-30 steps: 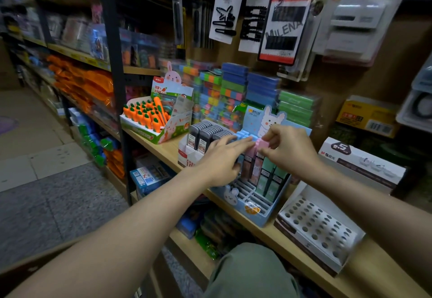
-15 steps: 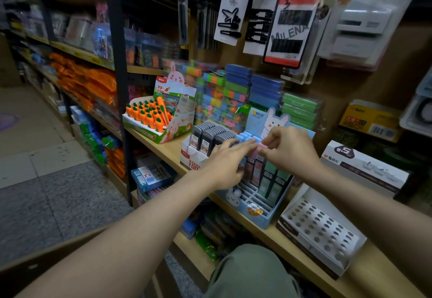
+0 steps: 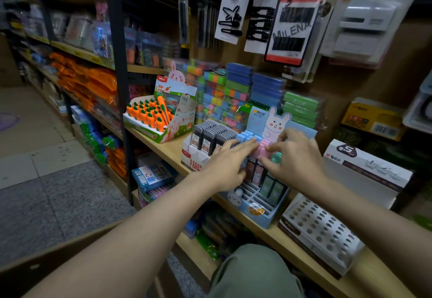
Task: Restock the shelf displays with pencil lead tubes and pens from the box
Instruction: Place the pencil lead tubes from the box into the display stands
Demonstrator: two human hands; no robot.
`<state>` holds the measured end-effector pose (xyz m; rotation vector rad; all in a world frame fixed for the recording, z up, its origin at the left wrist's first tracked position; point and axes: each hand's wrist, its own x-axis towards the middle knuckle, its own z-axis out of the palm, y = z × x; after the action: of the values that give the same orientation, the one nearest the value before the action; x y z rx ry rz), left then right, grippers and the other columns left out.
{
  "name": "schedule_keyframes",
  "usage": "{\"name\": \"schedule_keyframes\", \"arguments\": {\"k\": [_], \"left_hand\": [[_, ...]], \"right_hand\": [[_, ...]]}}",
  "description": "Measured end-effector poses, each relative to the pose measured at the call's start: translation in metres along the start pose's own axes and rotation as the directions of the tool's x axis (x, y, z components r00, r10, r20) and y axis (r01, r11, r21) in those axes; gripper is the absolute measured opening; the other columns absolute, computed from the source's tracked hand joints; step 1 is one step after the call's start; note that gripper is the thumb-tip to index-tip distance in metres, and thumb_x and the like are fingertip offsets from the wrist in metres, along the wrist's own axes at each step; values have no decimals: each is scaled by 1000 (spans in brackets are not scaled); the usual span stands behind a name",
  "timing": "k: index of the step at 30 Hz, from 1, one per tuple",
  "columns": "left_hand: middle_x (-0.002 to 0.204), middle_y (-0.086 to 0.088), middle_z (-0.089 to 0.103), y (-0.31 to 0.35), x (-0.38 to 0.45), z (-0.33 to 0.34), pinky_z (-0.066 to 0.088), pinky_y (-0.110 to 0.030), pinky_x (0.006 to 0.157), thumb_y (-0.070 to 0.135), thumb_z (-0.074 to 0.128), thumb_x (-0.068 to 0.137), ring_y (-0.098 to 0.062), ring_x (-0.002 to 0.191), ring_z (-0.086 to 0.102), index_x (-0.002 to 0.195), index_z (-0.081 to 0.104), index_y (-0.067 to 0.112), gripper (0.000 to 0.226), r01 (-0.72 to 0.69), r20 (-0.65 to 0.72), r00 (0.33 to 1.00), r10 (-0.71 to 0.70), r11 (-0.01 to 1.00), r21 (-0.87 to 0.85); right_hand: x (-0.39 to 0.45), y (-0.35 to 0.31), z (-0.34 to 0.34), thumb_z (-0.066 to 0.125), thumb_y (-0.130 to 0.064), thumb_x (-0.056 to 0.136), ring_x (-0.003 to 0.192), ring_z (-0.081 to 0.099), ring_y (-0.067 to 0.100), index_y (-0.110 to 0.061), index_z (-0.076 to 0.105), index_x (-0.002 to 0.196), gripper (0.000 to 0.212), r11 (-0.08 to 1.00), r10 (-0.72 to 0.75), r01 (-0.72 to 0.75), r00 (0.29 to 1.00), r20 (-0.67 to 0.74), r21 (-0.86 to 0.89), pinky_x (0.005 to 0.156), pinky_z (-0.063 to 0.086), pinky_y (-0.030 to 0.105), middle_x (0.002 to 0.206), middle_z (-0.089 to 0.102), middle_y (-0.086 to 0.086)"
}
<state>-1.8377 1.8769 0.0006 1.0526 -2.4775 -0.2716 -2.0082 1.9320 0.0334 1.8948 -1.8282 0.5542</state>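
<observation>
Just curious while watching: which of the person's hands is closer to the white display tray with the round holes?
Right. The right hand is just above the white holed tray; the left hand is farther left, over the blue rabbit display box.

Bare forearms, grey-green trouser knee point(image 3: 252, 272)
</observation>
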Motion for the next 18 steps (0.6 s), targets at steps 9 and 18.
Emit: {"name": "schedule_keyframes", "arguments": {"k": [9,18], "left_hand": [[155,1,16,5,2,0,31,-51,112,19,58,88,-36,141,26,150,13,42,79,67,-18,997,-70,992,-107],[149,2,31,9,9,-2,32,-51,112,7,54,83,-27,141,28,146,28,39,75,8,-65,998,-18,987,-158]], "right_hand": [[-10,18,-7,49,-77,77,117,41,15,-37,49,137,72,1000,-4,3,992,127,8,88,34,38,125,45,-6],[-19,22,-6,38,-77,82,126,37,15,-30,40,144,78,994,-58,73,982,178,-82,95,32,38,141,41,-6]]}}
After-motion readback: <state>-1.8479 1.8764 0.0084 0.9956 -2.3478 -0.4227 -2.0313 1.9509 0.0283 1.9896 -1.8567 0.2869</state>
